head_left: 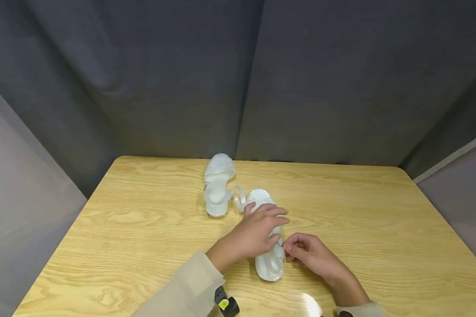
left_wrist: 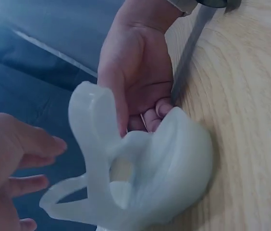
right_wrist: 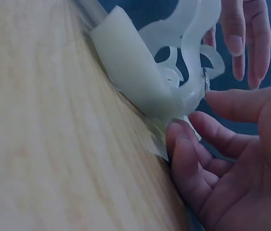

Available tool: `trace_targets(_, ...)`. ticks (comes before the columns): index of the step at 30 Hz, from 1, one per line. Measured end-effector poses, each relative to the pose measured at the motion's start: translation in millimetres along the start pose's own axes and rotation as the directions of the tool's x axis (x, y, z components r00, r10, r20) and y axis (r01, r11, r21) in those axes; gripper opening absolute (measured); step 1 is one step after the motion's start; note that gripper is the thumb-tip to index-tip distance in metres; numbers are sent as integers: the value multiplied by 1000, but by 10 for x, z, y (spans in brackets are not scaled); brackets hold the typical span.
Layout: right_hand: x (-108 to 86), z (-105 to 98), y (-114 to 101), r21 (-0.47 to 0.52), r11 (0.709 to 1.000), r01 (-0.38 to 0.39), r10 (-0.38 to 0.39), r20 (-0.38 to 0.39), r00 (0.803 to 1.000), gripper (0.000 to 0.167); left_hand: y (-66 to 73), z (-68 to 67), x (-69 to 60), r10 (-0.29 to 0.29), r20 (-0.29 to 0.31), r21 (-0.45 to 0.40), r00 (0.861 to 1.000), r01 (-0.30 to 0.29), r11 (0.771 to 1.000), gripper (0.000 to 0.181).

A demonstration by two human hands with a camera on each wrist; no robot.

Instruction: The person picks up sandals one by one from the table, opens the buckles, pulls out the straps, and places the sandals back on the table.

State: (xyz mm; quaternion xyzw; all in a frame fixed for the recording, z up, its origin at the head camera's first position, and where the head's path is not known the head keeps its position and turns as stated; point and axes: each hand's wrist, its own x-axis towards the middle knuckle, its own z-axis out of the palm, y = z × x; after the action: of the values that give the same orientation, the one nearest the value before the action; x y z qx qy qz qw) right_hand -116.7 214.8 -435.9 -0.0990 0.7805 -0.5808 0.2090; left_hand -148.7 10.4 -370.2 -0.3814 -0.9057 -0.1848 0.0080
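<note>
Near the table's front lies a white translucent sandal, sole down, with a small metal buckle on its right side. Over its middle hovers or rests the left hand, fingers spread; in the left wrist view that hand is apart from the straps. The right hand is at the buckle side, its fingers curled at the strap's edge. In the right wrist view the thumb and fingers of the right hand touch the sandal beside the buckle; whether they pinch the strap is unclear.
A second white sandal lies at the table's back edge, left of the first, with a loose strap looping between the two. Dark curtains hang behind the wooden table. A black wrist device is on the left sleeve.
</note>
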Motion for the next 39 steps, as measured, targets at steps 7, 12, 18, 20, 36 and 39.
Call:
trace_targets(7, 70, 5, 7, 20, 1000, -8, 7, 65, 998, 27, -16, 118, -5, -15, 106, 33, 994, 12, 999, 24)
trace_targets(12, 92, 7, -1, 32, 999, -23, 21, 59, 998, 26, -57, 201, -69, -83, 76, 15, 994, 83, 996, 14)
trace_targets(18, 111, -1, 5, 47, 999, -12, 9, 63, 998, 24, -103, 211, -114, -139, 60, -29, 988, 141, 990, 12)
trace_targets(20, 120, -5, 17, 66, 998, -11, 6, 67, 998, 22, -119, 222, -130, -154, 66, -74, 986, 159, 984, 17)
trace_targets(36, 113, -1, 101, 304, 953, 1, -37, 114, 993, 13, -263, 318, -253, -178, 69, -353, 982, 191, 916, 18)
trace_targets(39, 123, 3, 109, 328, 945, 9, -51, 119, 992, 11, -281, 339, -256, -190, 58, -400, 980, 197, 895, 17)
